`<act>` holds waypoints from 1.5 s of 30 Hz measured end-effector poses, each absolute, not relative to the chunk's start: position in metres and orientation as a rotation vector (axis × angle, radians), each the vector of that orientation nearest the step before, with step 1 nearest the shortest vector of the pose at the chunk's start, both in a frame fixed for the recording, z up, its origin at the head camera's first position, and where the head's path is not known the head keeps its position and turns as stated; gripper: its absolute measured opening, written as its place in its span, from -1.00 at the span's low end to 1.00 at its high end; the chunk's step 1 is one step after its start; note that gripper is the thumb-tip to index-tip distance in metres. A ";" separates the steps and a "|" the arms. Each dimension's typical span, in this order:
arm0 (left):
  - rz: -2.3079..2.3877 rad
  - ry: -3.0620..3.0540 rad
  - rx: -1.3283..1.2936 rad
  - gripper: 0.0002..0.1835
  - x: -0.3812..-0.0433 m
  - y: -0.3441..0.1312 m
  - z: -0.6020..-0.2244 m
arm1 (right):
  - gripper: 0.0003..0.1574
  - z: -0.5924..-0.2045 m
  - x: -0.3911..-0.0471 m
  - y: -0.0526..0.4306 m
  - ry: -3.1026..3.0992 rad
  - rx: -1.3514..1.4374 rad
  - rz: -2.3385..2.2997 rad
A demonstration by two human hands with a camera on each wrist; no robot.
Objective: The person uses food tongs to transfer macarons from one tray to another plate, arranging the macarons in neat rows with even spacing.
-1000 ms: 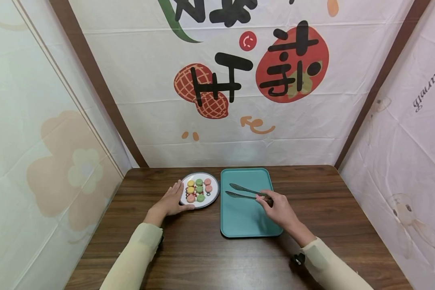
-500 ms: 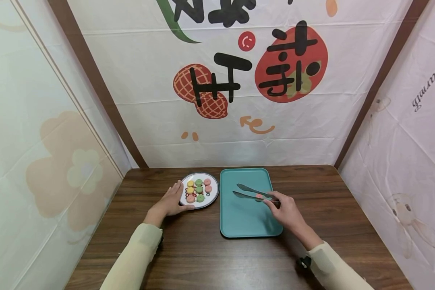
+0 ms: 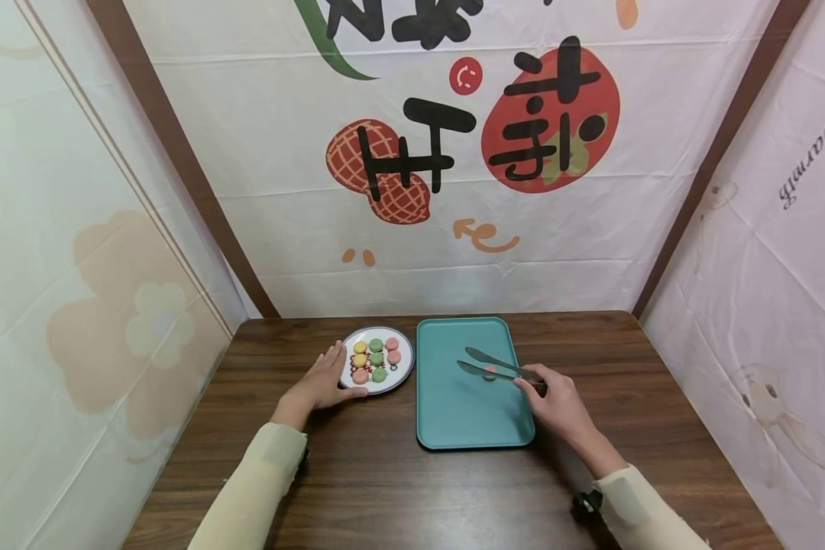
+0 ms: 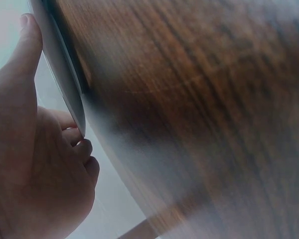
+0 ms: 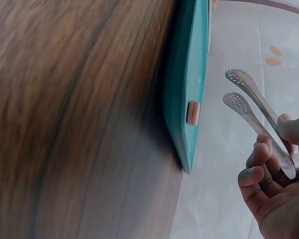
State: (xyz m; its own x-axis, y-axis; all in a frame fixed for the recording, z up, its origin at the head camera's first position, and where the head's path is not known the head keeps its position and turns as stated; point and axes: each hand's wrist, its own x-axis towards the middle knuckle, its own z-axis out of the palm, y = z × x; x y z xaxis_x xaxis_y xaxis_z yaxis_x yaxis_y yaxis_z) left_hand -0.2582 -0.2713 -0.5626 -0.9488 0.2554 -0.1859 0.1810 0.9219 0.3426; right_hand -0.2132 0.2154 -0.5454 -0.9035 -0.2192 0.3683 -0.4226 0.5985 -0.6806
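My left hand (image 3: 319, 380) spreads round the left rim of a white plate (image 3: 404, 374), thumb at its near edge; in the left wrist view the fingers bend against the plate's edge. Several yellow, green and pink macarons (image 3: 376, 358) sit on that plate. My right hand (image 3: 553, 397) grips metal tongs (image 3: 484, 356) near their joined end, over the right side of a teal tray (image 3: 461, 416). The tongs' perforated tips stand apart with nothing between them in the right wrist view. Below them, one pink macaron (image 5: 193, 113) lies on the tray, apart from the tongs.
A dark brown wooden table (image 3: 399, 489) bears the plate and tray side by side. White printed cloth walls (image 3: 399, 283) enclose it at the back and both sides. A small dark device (image 3: 587, 504) is worn under the right wrist.
My right hand has moved right and slightly toward me with the tongs, uncovering more of the pink macaron, which stays on the tray. The left hand and plate hold still.
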 end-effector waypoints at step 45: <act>0.504 2.832 0.332 0.35 -0.257 -0.271 -0.556 | -0.62 -0.553 -0.198 0.251 -2.705 0.383 1.053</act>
State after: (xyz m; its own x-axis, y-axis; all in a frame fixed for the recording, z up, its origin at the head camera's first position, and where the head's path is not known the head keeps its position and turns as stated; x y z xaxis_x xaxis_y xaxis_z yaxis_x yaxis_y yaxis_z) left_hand -0.2573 -0.2709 -0.5555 -0.9440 0.2631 -0.1991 0.1782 0.9144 0.3635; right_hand -0.1977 0.2511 -0.5529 -0.9434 -0.1629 0.2890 -0.3155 0.7101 -0.6294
